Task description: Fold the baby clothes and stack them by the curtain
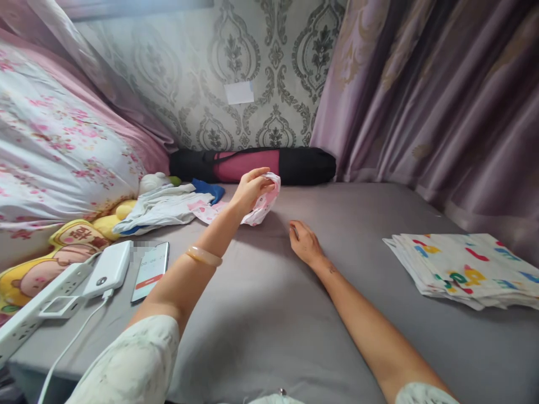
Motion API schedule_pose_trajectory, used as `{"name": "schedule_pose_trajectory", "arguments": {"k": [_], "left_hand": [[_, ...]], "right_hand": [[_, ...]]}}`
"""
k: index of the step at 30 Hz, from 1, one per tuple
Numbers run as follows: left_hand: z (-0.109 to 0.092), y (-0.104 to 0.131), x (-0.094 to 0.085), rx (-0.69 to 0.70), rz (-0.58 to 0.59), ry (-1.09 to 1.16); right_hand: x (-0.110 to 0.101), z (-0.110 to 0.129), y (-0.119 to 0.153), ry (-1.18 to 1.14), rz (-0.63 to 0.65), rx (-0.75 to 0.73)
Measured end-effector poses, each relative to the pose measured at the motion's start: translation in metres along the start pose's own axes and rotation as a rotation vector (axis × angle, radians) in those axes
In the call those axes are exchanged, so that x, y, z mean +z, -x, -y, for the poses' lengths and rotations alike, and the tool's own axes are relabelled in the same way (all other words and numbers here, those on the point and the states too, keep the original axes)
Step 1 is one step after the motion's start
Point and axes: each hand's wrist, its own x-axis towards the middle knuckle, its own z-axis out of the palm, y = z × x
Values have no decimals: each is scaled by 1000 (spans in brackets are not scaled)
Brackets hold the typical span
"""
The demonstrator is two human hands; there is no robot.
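Note:
My left hand (251,191), on the arm with a pale bangle (204,256), grips a thin pink-and-white printed garment (269,203) by its edge. Part of the cloth is lifted off the grey sheet, and the rest trails left behind my forearm. What kind of garment it is cannot be made out. My right hand (306,242) rests low over the grey sheet (269,292) with loosely bent fingers and nothing visible in them. It is apart from the cloth, to its right.
Crumpled white and blue clothes (168,206) lie at left beside yellow plush toys (80,238). Nearer are a phone (150,272), a white power bank (108,269) with its cable, and a power strip (46,306). A folded printed cloth stack (467,269) lies right; a black-and-maroon bag (252,164) lies along the wall.

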Motion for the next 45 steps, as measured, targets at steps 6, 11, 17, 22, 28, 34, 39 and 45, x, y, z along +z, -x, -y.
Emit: {"name": "schedule_pose_trajectory", "arguments": {"k": [6, 11, 17, 22, 28, 34, 39, 45], "left_hand": [[11, 18, 31, -18, 179, 151], [14, 31, 41, 21, 317, 134], [25, 18, 21, 226, 321, -104], [32, 0, -11, 405, 102, -356], [39, 1, -30, 392, -48, -575], [45, 7, -24, 338, 3, -573], [43, 19, -18, 212, 183, -536], [43, 29, -17, 121, 369, -436]], "right_hand": [[-11, 40, 4, -247, 85, -48], [-5, 48, 9, -230, 128, -11], [-10, 26, -4, -265, 63, 30], [-35, 12, -18, -376, -188, 122], [-78, 10, -24, -498, -355, 52], [-123, 26, -19, -810, -228, 229], [-153, 34, -9, -963, -14, 340], [-169, 29, 0, -642, 23, 263]]}}
